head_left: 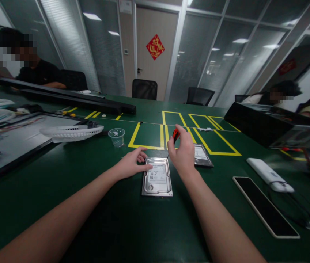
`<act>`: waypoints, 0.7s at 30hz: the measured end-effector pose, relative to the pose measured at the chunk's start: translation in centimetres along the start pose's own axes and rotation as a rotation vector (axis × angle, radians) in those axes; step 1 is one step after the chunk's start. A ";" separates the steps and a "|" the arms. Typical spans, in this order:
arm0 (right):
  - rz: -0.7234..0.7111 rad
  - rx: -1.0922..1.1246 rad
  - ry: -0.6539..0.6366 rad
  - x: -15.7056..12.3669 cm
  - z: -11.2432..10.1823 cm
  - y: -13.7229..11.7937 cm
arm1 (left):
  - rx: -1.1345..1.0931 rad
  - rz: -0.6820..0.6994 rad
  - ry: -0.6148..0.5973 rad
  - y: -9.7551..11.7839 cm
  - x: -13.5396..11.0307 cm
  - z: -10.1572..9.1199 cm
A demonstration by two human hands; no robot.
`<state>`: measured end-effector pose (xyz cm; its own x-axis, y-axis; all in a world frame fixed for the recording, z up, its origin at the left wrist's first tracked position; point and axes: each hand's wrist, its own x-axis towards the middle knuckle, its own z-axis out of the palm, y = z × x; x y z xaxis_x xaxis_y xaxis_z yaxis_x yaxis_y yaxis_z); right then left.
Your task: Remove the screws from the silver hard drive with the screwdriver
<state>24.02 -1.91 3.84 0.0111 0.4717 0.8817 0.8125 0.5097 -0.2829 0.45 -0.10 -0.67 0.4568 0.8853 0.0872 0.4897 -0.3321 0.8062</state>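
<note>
A silver hard drive [159,180] with a white label lies flat on the green table in front of me. My left hand [133,163] grips its upper left corner, thumb on the label and fingers curled past the far edge. In my right hand [182,151] is a screwdriver [175,134] with a red and black handle, held upright. Its thin shaft reaches down to the drive's upper right edge; the tip is too small to make out. Partly behind my right hand lies a second hard drive [203,156].
Left of the drives stand a clear plastic cup [117,138] and a white slotted part [71,132]. On the right lie a phone [266,206] and a white power bank [270,174] with cables. A black case [272,124] is beyond. Yellow tape [146,147] marks the table. People sit across.
</note>
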 end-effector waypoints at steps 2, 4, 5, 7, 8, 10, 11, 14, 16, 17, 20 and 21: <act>0.004 -0.007 -0.004 0.0 -0.1 -0.1 | -0.003 0.003 0.002 -0.1 0.0 0.1; 0.023 -0.025 -0.004 0.1 -0.2 -0.1 | -0.008 0.008 0.007 -0.1 0.1 0.1; 0.034 -0.034 -0.002 0.1 -0.3 -0.2 | -0.009 0.008 0.008 -0.1 0.1 0.1; 0.043 -0.043 0.002 0.2 -0.4 -0.2 | -0.006 0.004 0.008 0.0 0.1 0.1; 0.038 -0.042 0.000 0.2 -0.4 -0.2 | -0.005 -0.001 0.004 0.0 0.0 0.1; 0.014 -0.029 -0.006 0.2 -0.3 -0.2 | -0.005 -0.007 0.002 0.1 0.0 0.0; 0.001 -0.019 -0.006 0.2 -0.2 -0.1 | -0.006 -0.007 0.003 0.1 0.0 0.0; -0.019 -0.004 -0.001 0.1 -0.1 0.0 | -0.009 0.000 0.007 0.1 0.0 0.0; -0.012 -0.014 -0.002 0.0 -0.1 0.0 | -0.005 0.001 0.004 0.1 0.1 0.0; -0.004 -0.022 -0.001 0.0 -0.1 0.0 | -0.003 0.000 0.003 0.0 0.1 0.0; 0.023 -0.045 0.011 0.0 -0.2 0.0 | 0.005 -0.004 0.000 0.0 0.1 0.0; 0.028 -0.049 0.015 0.1 -0.2 0.0 | 0.006 -0.004 0.000 0.0 0.1 0.0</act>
<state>24.13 -2.06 4.00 0.0422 0.4742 0.8794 0.8391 0.4609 -0.2888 0.50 -0.07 -0.67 0.4548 0.8866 0.0845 0.4955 -0.3307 0.8032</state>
